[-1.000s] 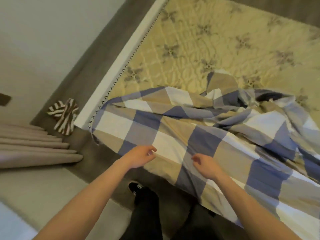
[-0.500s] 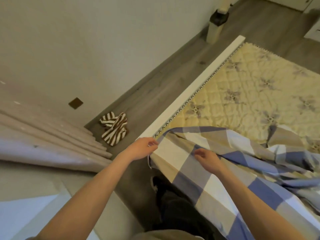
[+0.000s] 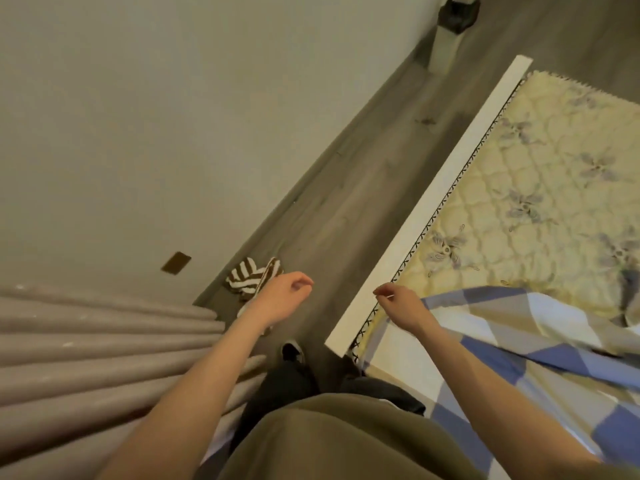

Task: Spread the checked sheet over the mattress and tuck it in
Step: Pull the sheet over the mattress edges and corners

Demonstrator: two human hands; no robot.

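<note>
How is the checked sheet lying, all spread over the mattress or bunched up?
Bunched up, not spread. The checked sheet covers only the near corner in rumpled folds; most of the yellow mattress lies bare.

Checked sheet [image 3: 519, 323] rumpled over mattress [image 3: 536, 188] nr corner.

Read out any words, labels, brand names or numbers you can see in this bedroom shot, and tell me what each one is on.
There is no readable text in this view.
The small brown plate on the wall is blank.
The striped cloth on the floor, the checked sheet and the quilted mattress carry only patterns, with no label or tag showing.
The dark object at the top edge is too blurred to tell whether it has any marking.
</note>
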